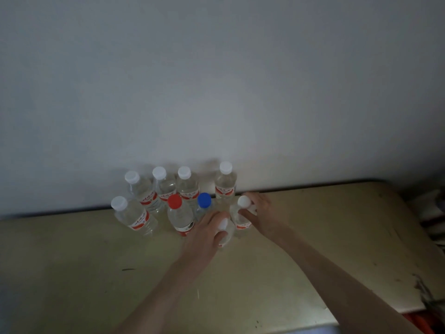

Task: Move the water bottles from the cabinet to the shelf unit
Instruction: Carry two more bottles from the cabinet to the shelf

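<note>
Several clear water bottles stand on a beige cabinet top against a white wall. Most have white caps; one has a red cap and one a blue cap. My left hand is wrapped around the neck of a white-capped bottle at the front of the group. My right hand grips another white-capped bottle just to its right, fingers around its neck below the cap. Both held bottles are upright and blurred.
A lone white-capped bottle stands by the wall behind my right hand. The cabinet top's right edge drops off to dark clutter. A white wall backs the surface.
</note>
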Motion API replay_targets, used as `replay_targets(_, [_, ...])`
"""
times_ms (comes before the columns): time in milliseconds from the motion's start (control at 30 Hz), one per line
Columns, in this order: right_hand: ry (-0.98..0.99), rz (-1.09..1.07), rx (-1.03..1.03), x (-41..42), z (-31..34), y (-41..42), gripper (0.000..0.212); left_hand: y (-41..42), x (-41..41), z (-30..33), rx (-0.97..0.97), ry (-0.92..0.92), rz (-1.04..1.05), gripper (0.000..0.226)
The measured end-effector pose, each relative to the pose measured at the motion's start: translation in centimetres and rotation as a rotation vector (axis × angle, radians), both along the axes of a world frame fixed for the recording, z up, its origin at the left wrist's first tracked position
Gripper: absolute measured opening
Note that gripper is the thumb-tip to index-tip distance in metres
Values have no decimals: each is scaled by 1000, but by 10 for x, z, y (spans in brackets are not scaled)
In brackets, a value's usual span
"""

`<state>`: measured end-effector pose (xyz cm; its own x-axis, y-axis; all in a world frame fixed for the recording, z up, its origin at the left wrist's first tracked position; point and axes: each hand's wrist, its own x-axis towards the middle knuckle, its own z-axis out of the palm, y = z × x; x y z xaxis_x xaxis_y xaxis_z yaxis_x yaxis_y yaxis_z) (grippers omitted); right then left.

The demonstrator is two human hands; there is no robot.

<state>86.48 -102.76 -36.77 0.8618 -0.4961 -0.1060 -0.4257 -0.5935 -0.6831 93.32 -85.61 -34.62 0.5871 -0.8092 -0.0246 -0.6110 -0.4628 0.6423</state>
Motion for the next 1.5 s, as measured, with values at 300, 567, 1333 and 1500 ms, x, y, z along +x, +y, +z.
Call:
replay_targets(300, [-46,-119,-4,-27,3,20,36,15,-2,4,-16,85,55,35])
replay_targets(567, [-49,-310,-18,-64,40,52,34,41,-1,19,-100,208,-14,34])
replay_targets(1333, [-188,-1366,-376,-367,126,363,58,118,-237,120,-361,469,-864,27])
replay_targets(1500, [-219,-1626,-419,-454,140,481,65,187,-333,129,-299,557,-1102,30])
